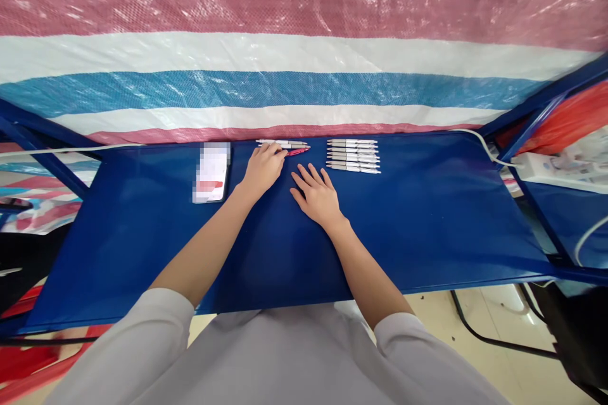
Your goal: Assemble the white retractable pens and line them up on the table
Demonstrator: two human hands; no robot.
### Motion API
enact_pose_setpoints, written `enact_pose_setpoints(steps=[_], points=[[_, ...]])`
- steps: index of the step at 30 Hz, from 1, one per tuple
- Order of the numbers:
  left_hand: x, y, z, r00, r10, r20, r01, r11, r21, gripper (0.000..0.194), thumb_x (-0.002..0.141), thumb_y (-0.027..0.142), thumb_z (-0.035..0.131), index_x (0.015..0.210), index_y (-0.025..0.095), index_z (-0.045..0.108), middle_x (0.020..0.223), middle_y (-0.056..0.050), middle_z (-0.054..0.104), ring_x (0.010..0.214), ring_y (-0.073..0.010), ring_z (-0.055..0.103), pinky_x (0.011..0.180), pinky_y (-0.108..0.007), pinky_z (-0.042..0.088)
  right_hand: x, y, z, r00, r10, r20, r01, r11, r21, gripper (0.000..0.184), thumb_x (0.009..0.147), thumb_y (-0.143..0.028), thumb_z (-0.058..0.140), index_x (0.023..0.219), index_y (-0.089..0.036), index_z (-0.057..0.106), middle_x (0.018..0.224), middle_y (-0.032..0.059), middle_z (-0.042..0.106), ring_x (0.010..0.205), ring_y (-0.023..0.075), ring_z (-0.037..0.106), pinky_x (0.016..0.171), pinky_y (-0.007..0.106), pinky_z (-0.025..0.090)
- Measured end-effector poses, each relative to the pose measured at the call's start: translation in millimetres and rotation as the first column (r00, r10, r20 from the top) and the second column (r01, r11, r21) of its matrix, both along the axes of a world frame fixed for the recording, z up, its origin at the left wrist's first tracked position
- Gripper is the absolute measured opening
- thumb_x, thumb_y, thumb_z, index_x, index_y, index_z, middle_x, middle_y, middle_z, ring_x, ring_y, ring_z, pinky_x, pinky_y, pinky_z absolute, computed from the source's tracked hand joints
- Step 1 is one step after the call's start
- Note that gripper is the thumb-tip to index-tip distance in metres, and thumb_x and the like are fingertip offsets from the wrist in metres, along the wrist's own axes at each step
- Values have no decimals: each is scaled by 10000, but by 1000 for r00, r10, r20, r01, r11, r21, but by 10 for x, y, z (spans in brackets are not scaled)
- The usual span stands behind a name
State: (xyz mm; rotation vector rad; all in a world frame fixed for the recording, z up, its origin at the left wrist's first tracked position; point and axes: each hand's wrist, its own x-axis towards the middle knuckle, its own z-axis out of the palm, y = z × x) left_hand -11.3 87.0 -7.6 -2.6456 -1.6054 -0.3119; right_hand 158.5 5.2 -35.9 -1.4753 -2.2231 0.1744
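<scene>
Along the left side of the blue bench (427, 221), a blue frame bar (47, 156) slants down, with a white cable (71, 150) crossing to the bench's far edge. Next, a phone (211, 171), face up, lit screen, partly pixelated, red patch low on it. Right of that, the left hand (264, 169), back up, fingers bent and bunched at the loose white pens (282, 142), which lie side by side near the far edge. Pink pen (299, 151) sticks out rightward from by its fingertips, just on the near side of those pens; grip hidden under the hand, so can't tell whether the fingers are clamped on it. Then the right hand (318, 196), palm down on the bench, fingers spread apart, holding nothing, tips near the row of white pens (353, 156). Row is neat, pens parallel, running left-right. Striped sheet (304, 88) hangs behind it all. Far right, a second white cable (507, 164) meets a white power strip (536, 166), with red plastic (572, 123) above.
</scene>
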Motion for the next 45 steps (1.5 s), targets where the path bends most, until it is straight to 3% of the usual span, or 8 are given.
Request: enact_pose_setpoints(steps=[11, 16, 19, 24, 26, 30, 37, 45], points=[[-13, -51, -9, 995, -41, 87, 45, 998, -39, 342, 935, 128, 381, 1095, 112, 683, 1040, -143, 627, 1019, -277, 581, 921, -412, 468, -16, 8, 6, 999, -19, -42, 19, 1000, -5, 405, 976, -374, 426, 1323, -239, 585, 1449, 45, 529, 1403, 251, 423, 1194, 473, 279], [-78, -220, 66, 939, -30, 343, 72, 991, -111, 303, 921, 171, 434, 1080, 154, 692, 1053, -108, 645, 1026, -243, 594, 964, -400, 470, -6, 26, 71, 972, -69, -226, 55, 996, -71, 357, 956, -327, 475, 1262, -227, 630, 1380, 46, 598, 1371, 238, 470, 1185, 456, 314], [-123, -353, 137, 838, 28, 545, 106, 971, -212, 261, 888, 240, 507, 1044, 170, 705, 1062, -85, 673, 941, -212, 632, 902, -365, 499, 0, 55, 141, 831, -138, -539, 44, 982, -183, 340, 930, -336, 519, 1224, -222, 646, 1308, 61, 653, 1293, 218, 556, 1126, 415, 412], [-177, -574, 208, 643, 240, 728, 225, 849, -478, 331, 840, 389, 603, 1058, 166, 715, 946, -65, 721, 738, -167, 629, 692, -288, 516, -32, 96, 258, 240, -361, -901, -148, 904, -402, 381, 799, -431, 683, 1097, -194, 669, 1102, 66, 746, 1049, 202, 703, 910, 371, 577], [-187, -649, 219, 602, 291, 743, 288, 789, -542, 354, 832, 410, 623, 1073, 168, 717, 862, -45, 713, 648, -139, 595, 612, -260, 491, -41, 101, 291, 110, -416, -902, -196, 881, -430, 388, 741, -430, 738, 1042, -193, 677, 1019, 51, 760, 962, 186, 721, 828, 343, 603], [-157, -751, 215, 561, 327, 760, 331, 753, -568, 362, 837, 429, 629, 1072, 172, 726, 760, -20, 690, 603, -126, 577, 604, -255, 483, -62, 111, 326, 17, -454, -891, -194, 873, -448, 352, 655, -405, 805, 906, -181, 698, 861, 17, 748, 802, 146, 715, 756, 300, 610], [34, -735, 130, 528, 354, 772, 205, 829, -520, 364, 735, 444, 743, 954, 153, 744, 761, -37, 716, 637, -148, 614, 641, -265, 505, -163, 209, 328, -91, -416, -905, -109, 907, -406, 336, 617, -396, 823, 832, -186, 672, 758, -33, 676, 702, 115, 681, 695, 272, 607], [29, -666, 16, 404, 444, 799, 439, 672, -596, 298, 776, 419, 719, 827, 126, 734, 676, -45, 679, 556, -131, 585, 560, -273, 512, -116, 316, 213, -82, -437, -896, -189, 889, -416, 314, 590, -379, 848, 786, -192, 688, 709, -37, 680, 633, 133, 709, 564, 224, 582]])
